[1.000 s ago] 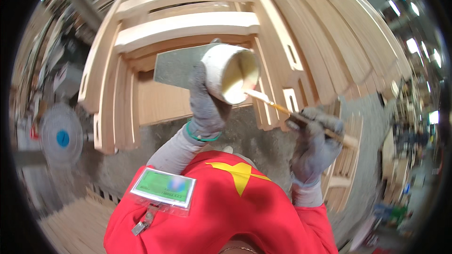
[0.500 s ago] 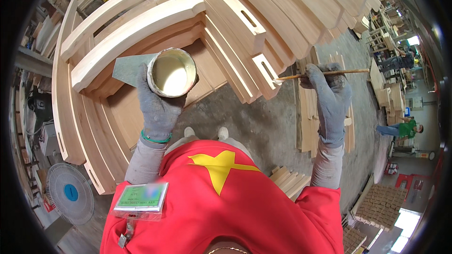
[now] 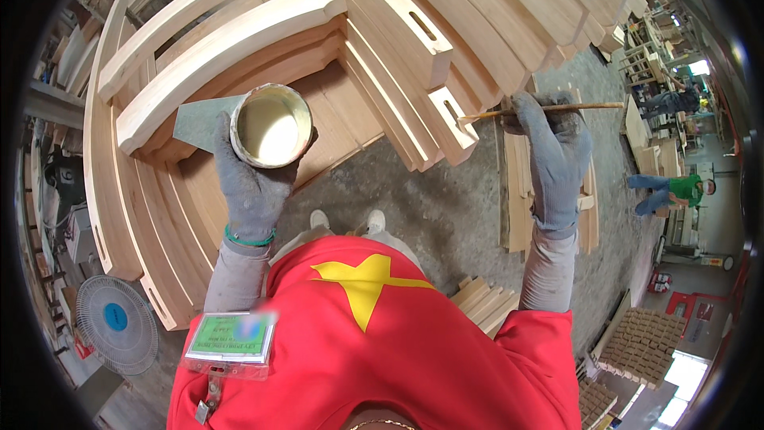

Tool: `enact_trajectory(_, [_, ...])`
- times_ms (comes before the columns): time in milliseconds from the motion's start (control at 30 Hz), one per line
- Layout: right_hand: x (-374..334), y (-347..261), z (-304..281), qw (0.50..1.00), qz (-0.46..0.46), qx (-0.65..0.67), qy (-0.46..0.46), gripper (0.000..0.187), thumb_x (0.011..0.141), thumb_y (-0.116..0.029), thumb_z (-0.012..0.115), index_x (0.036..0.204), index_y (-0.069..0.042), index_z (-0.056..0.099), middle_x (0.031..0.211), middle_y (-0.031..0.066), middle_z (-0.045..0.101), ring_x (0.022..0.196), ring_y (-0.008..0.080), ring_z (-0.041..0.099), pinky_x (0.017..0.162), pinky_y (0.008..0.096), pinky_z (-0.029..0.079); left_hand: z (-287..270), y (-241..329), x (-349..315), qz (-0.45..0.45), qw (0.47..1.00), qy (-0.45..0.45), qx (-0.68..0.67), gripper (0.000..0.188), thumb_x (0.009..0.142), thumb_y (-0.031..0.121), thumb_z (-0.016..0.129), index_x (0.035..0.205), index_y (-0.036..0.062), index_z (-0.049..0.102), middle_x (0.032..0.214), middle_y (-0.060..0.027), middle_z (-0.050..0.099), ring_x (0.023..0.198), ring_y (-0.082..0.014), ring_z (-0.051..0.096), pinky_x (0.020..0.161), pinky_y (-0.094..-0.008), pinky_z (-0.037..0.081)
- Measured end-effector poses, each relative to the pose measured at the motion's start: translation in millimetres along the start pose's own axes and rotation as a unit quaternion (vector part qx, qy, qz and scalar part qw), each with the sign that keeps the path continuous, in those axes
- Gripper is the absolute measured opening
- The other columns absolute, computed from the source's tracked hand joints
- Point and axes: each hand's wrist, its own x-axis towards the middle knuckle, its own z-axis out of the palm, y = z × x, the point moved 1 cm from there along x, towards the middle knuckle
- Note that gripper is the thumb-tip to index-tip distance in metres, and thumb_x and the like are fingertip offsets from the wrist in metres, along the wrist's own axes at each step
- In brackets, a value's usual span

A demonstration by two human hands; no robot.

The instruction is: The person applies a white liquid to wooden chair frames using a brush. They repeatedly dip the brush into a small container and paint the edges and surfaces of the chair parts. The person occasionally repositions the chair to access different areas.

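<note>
My gloved left hand (image 3: 253, 195) is wrapped around a small round can (image 3: 305, 107) of cream-coloured, glue-like liquid (image 3: 278, 131). A flat grey plate (image 3: 199, 123) juts out to the left beside the can; whether my hand grips it too is hidden. Over on the right, my gloved right hand (image 3: 555, 155) pinches a thin wooden stick (image 3: 605, 105), held nearly level. The stick's left tip reaches the slot in the end of a pale wooden rail (image 3: 455, 142). I cannot tell how far into the slot it goes.
Stacked curved wooden frame parts (image 3: 231, 64) surround my left hand and fill the far side. More boards (image 3: 517, 191) lie on the concrete floor (image 3: 398, 199) at right. A fan (image 3: 118, 325) stands at lower left. A person in green (image 3: 686, 189) is at far right.
The can and my left hand have shifted slightly left. The stick's tip has moved a little left and up, from the rail's end face to its slot.
</note>
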Motion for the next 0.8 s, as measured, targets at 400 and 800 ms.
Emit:
enact_trajectory(400, [14.4, 3.6, 12.4, 0.999, -0.036, 0.000, -0.005, 0.018, 0.084, -0.013, 0.066, 0.086, 0.005, 0.064, 0.075, 0.0089, 0.064, 0.068, 0.0104, 0.060, 0.063, 0.0232, 0.049, 3.5, 9.8, -5.2, 0.061, 0.994, -0.057, 0.072, 0.040, 0.094, 0.033, 0.044, 0.125, 0.0083, 0.044, 0.123, -0.0110, 0.049, 0.114, -0.0254, 0.049, 0.097, -0.0468, 0.043])
enact_trajectory(800, [12.6, 10.9, 8.8, 0.999, -0.051, -0.013, -0.001, 0.018, 0.084, -0.013, 0.066, 0.089, 0.005, 0.063, 0.076, 0.0086, 0.064, 0.068, 0.0106, 0.059, 0.062, 0.0232, 0.049, 3.0, 14.5, -3.4, 0.026, 0.999, -0.013, 0.019, 0.047, 0.096, 0.042, 0.037, 0.130, 0.0108, 0.041, 0.126, -0.0151, 0.047, 0.114, -0.0325, 0.049, 0.100, -0.0527, 0.039])
